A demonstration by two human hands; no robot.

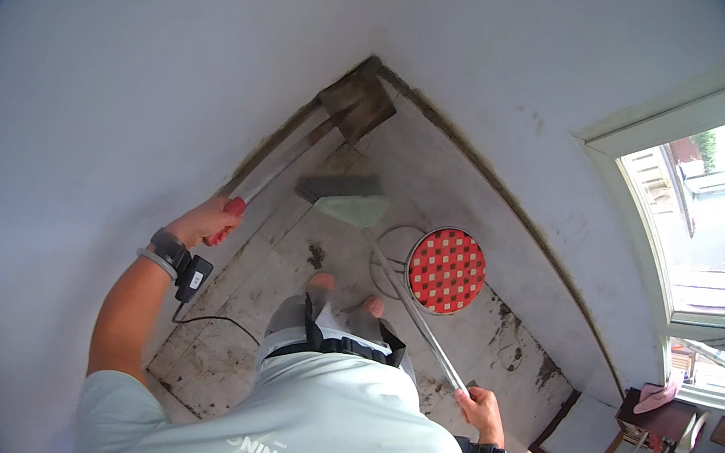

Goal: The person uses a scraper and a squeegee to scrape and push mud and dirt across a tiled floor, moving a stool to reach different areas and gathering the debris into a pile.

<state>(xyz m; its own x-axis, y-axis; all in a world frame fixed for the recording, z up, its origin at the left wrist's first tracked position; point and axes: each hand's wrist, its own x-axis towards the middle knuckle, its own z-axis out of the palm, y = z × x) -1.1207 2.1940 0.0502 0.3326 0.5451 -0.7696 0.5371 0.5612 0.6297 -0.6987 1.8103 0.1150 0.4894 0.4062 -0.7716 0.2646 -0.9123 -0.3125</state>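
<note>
My left hand [202, 221], at the left, is closed on the red handle [223, 221] of a long tool. Its blurred shaft [289, 154] runs towards the wall corner; what its far end is, I cannot tell. At the lower right my right hand [481, 410] grips the metal pole of a broom [422, 322]. The light green broom head [352, 208] with dark bristles is over the floor, ahead of my feet, and blurred.
A round stool with a red checked seat [446, 271] stands right of the broom head. Dirt marks the tiled floor [304, 246]. A brown ledge [368, 112] fills the wall corner. A window [724, 222] and a dark shelf [656, 414] are at the right; a cable [221, 319] hangs by my left arm.
</note>
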